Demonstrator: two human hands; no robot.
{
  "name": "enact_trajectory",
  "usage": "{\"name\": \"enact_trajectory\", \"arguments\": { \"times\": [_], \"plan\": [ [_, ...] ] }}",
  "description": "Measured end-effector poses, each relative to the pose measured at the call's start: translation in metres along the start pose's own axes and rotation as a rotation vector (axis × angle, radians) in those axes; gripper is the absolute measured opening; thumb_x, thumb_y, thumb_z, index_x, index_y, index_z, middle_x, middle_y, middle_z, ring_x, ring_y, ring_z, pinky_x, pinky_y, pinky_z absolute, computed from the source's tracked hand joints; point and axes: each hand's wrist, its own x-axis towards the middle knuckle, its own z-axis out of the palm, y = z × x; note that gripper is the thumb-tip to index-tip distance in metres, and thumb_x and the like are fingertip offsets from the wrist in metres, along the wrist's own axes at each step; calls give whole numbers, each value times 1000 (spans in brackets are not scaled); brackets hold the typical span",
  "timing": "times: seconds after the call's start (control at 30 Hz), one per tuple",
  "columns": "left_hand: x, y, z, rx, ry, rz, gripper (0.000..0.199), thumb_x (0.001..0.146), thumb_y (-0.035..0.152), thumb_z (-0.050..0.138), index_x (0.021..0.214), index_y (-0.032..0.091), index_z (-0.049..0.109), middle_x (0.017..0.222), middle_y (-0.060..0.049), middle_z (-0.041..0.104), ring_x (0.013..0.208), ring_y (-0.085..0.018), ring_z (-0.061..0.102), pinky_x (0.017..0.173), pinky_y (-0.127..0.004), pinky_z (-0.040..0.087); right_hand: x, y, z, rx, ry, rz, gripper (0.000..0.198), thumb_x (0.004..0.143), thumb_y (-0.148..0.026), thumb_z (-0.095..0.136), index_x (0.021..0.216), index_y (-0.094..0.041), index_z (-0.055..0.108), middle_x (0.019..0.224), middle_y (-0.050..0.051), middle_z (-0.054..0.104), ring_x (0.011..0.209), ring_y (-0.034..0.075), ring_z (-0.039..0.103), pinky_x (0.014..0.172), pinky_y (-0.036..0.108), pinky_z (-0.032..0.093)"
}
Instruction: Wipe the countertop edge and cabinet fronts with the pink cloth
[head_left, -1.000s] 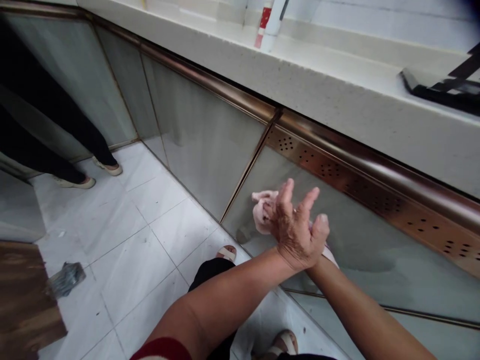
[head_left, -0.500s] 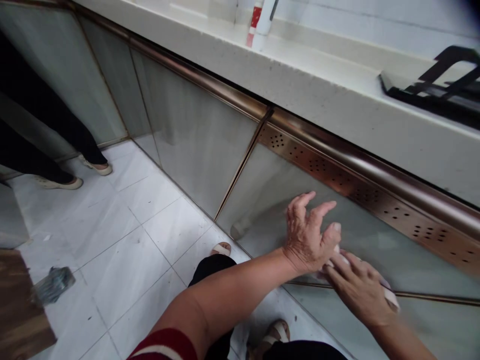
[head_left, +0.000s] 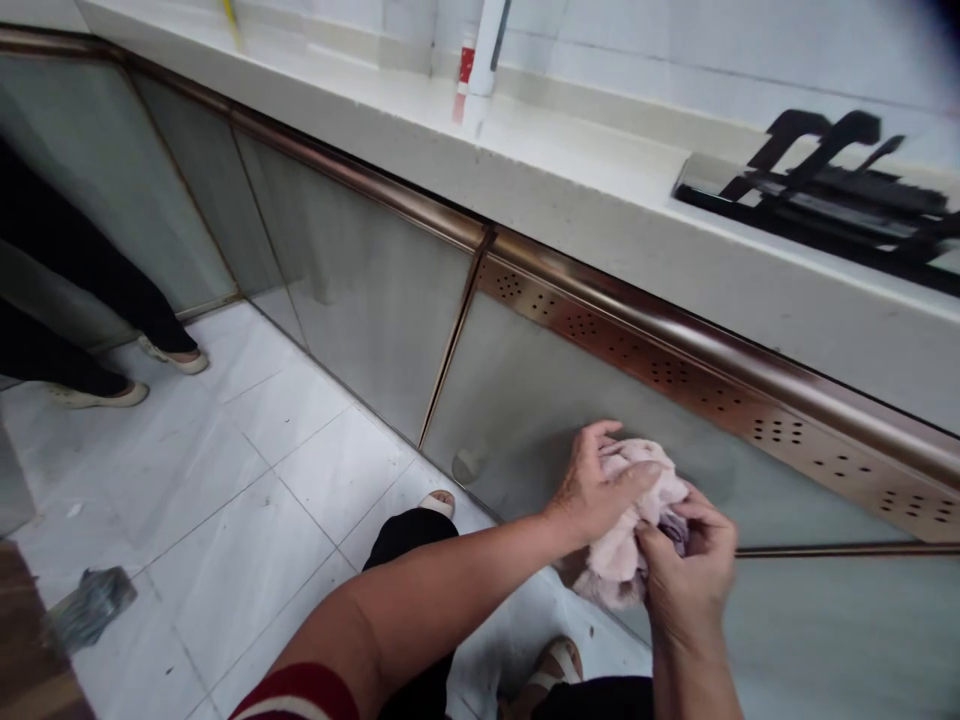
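Note:
A crumpled pale pink cloth (head_left: 619,555) is bunched between my two hands, in front of the grey-green cabinet front. My left hand (head_left: 596,490) grips its upper left part, thumb across the front and fingers behind. From the lower right, my right hand (head_left: 694,555) pinches the cloth with the thumb in front. A greyish-purple fold shows near the right fingers. Behind the hands, the cabinet panel (head_left: 525,400) lies below a copper-coloured strip with punched holes (head_left: 667,372).
Above runs a pale counter (head_left: 570,150) with a black gas-stove pan support (head_left: 832,190) at right and a red-and-white item (head_left: 466,65) by the wall. At far left stands another person in dark trousers (head_left: 97,250). A crumpled plastic bag (head_left: 97,600) lies on the tiled floor.
My right hand has turned upward and the cloth, earlier mostly hidden under it, now shows bunched between both hands. My left hand has closed on it. The view has shifted to the right.

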Motion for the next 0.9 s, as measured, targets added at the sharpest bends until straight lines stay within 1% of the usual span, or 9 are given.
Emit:
{"name": "enact_trajectory", "arguments": {
  "times": [0.13,0.27,0.37,0.43,0.53,0.6,0.63,0.77,0.9],
  "plan": [
    [-9,-11,0,-347,-137,-363,68,76,54,79,130,21,54,127,-11,64,120,-25,61,108,-41,46,-4,7,-6,115,45,52,37,66,-27,73,94,-24,49,120,8,61,113,26,63,93,47,51],
    [-27,-10,-8,-631,-373,-601,71,78,67,73,127,16,60,113,-11,72,115,-25,66,108,-39,45,-6,-5,-5,121,-59,-14,21,78,-28,66,95,-24,55,122,9,63,115,25,61,96,45,49],
    [-38,0,-10,-688,-300,-625,63,79,61,72,119,13,66,109,-13,75,114,-28,68,107,-40,47,-5,-23,-4,97,-191,-80,17,85,-31,61,100,-23,60,128,11,61,122,26,58,101,46,48],
    [-44,11,-8,-643,-193,-566,59,77,54,75,118,13,66,111,-13,75,113,-30,69,106,-41,49,-1,-32,-7,65,-135,-164,23,90,-36,57,108,-23,62,133,12,58,127,27,55,105,49,46],
    [-44,32,1,-451,-33,-376,64,74,50,79,126,17,60,115,-10,73,109,-27,70,101,-41,52,8,-32,-12,-81,247,-246,33,94,-37,51,121,-20,61,136,15,54,132,30,50,111,56,40],
    [-37,49,7,-285,71,-152,71,73,51,80,132,22,53,118,-8,71,105,-24,71,96,-39,55,13,-26,-13,-218,478,-232,35,95,-34,51,125,-18,60,138,19,51,135,32,47,112,59,37],
    [-32,59,10,-198,123,-28,73,73,52,81,133,24,50,119,-7,70,103,-22,70,94,-37,55,15,-23,-12,-282,540,-224,37,95,-33,52,127,-17,60,140,20,48,137,34,45,112,60,37],
    [-8,105,19,92,357,500,69,76,52,78,131,27,44,126,-6,62,106,-18,68,95,-33,55,19,-17,-2,-450,542,-209,42,91,-29,55,132,-19,59,147,21,42,144,38,37,111,61,36],
    [14,157,30,275,366,1115,73,74,40,82,135,30,42,139,-3,51,127,-20,58,114,-39,44,21,-23,4,-483,545,-168,35,91,-24,53,124,-22,62,143,17,47,144,37,37,109,59,36]
  ]
}}
